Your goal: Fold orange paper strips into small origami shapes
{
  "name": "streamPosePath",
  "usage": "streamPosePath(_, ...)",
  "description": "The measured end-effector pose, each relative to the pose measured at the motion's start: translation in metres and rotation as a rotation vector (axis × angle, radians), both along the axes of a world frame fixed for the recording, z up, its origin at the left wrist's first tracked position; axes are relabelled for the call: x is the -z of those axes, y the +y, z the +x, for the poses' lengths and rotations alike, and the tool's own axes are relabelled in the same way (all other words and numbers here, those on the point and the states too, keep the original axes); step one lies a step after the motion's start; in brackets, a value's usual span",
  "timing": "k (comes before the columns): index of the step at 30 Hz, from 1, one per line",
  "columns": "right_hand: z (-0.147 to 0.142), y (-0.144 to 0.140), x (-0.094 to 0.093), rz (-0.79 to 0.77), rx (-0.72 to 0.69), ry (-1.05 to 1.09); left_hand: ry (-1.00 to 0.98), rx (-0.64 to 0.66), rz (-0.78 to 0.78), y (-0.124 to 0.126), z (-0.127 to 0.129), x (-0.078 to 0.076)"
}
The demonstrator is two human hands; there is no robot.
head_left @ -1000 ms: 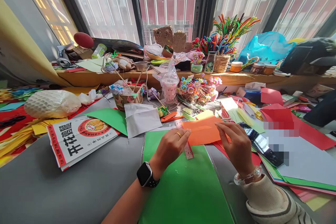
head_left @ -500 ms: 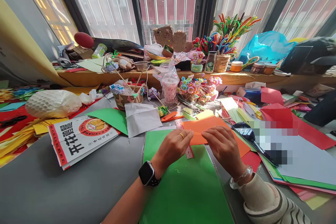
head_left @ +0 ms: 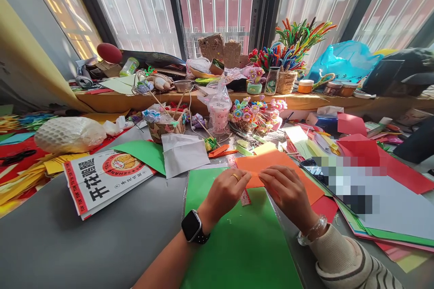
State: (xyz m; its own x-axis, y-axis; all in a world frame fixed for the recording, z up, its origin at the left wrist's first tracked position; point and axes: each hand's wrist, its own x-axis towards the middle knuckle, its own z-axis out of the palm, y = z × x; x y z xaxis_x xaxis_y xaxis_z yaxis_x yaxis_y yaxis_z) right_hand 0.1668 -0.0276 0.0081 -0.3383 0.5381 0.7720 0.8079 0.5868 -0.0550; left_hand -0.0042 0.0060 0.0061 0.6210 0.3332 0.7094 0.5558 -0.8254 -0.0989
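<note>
Above the far end of a green sheet [head_left: 233, 239], my left hand [head_left: 228, 192] is closed in a pinch, thumb against fingers. My right hand [head_left: 284, 192] pinches too, its fingertips a short gap from the left ones. Whatever sits between the fingertips is too small, and too close in colour to the orange paper [head_left: 267, 162] behind, to make out. That orange paper lies flat beyond both hands. Partly under the left hand's fingers, a pink patterned ruler [head_left: 245, 198] rests on the green sheet.
A printed paper bag [head_left: 108, 178] and a creased white sheet [head_left: 185, 153] lie left. On the right, a phone [head_left: 315, 171] rests on stacked coloured paper [head_left: 400, 207]. Behind stand a basket [head_left: 166, 128], a pink cup [head_left: 219, 115] and crafted flowers [head_left: 254, 113].
My fingertips have drawn slightly closer together, the right hand shifting a little left. The objects on the table stay in place.
</note>
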Motion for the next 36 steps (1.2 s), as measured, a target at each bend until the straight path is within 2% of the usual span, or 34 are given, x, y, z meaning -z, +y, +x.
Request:
streamPosePath(6, -0.004, 0.001, 0.002, 0.016, -0.026, -0.012, 0.017, 0.017, 0.027, -0.001, 0.002, -0.001)
streamPosePath(15, 0.013, 0.003, 0.001, 0.025, 0.122, 0.025, -0.037, -0.028, 0.038, 0.005, -0.005, -0.006)
streamPosePath(20, 0.026, 0.008, 0.005, 0.038, 0.250, 0.037, -0.052, -0.051, 0.026, 0.007, -0.008, -0.005)
streamPosePath(25, 0.036, 0.011, 0.004, 0.104, 0.456, 0.136, -0.028, -0.080, 0.039, 0.007, -0.006, -0.002)
streamPosePath(26, 0.035, 0.011, 0.003, 0.111, 0.451, 0.158, -0.019, -0.085, 0.040, 0.007, -0.006, -0.002)
streamPosePath(30, 0.019, 0.007, 0.002, -0.035, 0.135, 0.108, 0.025, -0.058, 0.043, 0.005, -0.005, -0.002)
streamPosePath(32, 0.010, 0.004, 0.003, -0.071, 0.084, 0.081, 0.039, -0.040, 0.038, 0.004, -0.004, -0.002)
streamPosePath(36, 0.002, 0.002, 0.005, -0.033, 0.043, 0.083, 0.034, -0.011, 0.029, 0.000, -0.002, -0.002)
